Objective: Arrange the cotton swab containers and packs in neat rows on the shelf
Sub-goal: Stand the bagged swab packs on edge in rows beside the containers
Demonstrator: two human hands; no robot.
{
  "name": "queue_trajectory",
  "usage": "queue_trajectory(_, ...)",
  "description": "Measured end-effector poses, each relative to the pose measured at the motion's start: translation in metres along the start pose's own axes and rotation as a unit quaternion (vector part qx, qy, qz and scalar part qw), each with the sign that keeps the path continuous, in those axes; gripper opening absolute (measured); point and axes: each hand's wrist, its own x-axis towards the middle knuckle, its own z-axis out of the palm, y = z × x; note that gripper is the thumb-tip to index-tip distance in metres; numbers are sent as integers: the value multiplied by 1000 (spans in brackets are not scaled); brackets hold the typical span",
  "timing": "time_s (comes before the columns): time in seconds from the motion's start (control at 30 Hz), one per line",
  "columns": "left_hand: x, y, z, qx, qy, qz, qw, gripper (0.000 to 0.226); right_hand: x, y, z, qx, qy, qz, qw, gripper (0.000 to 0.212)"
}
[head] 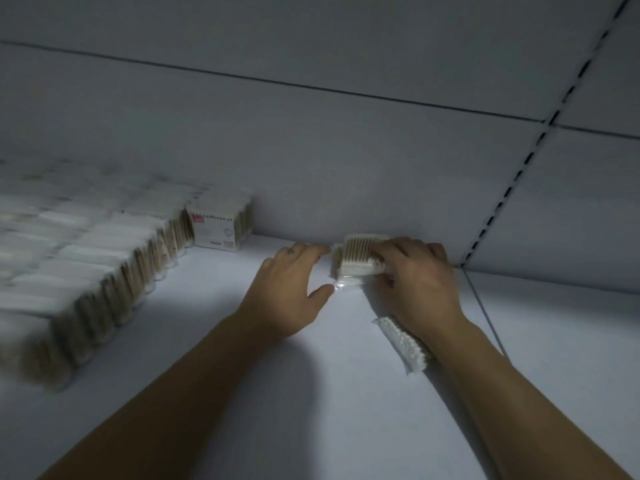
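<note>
On the white shelf (311,393), my right hand (417,282) grips a flat clear pack of wooden cotton swabs (360,256) near the back wall. My left hand (294,289) lies just left of it, fingers stretched toward the pack and thumb touching its clear plastic flap (341,284). Another flat swab pack (401,342) lies on the shelf, partly hidden under my right wrist. Rows of clear swab packs (86,271) fill the left side, and a labelled swab box (220,225) stands at the back end of them.
The white back panel (346,150) rises behind the packs. A slotted upright rail (519,174) runs diagonally at the right, and a seam (485,306) splits the shelf board below it. The scene is dim and the left rows are blurred.
</note>
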Motion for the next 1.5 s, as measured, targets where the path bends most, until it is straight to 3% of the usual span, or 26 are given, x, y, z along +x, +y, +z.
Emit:
queue_trajectory(0.2, -5, 5, -6, -101, 54, 26, 993, 64, -1, -6, -10, 65, 56, -45, 995, 30)
queue_trajectory(0.37, -9, 5, -17, -143, 108, 20, 984, 41, -7, -21, -18, 160, 99, -51, 981, 27)
queue_trajectory(0.63, -17, 9, -28, -243, 17, -49, 969, 17, -20, -45, -18, 267, 54, 53, 961, 36)
queue_trajectory(0.8, -14, 8, -30, -324, 8, -87, 942, 16, -21, -48, -19, 365, 21, 98, 925, 14)
queue_trajectory(0.97, -13, 7, -30, -398, -28, -70, 914, 22, -22, -50, -23, 423, 19, 144, 895, 24)
queue_trajectory(1.1, -13, 10, -37, -440, 9, -46, 897, 24, -19, -42, -29, 385, 39, 149, 910, 33)
queue_trajectory(1.23, -17, 16, -46, -503, -22, -58, 862, 32, -17, -41, -35, 314, 7, 18, 949, 64)
queue_trajectory(1.33, -16, 16, -55, -523, 24, -92, 847, 46, -14, -45, -33, 302, 32, -9, 953, 43)
queue_trajectory(1.4, -13, 10, -60, -519, 44, -108, 847, 56, -13, -46, -34, 341, 66, 59, 936, 23)
queue_trajectory(1.5, -14, 8, -58, -526, 20, -114, 843, 55, -13, -46, -33, 450, 63, 177, 873, 26)
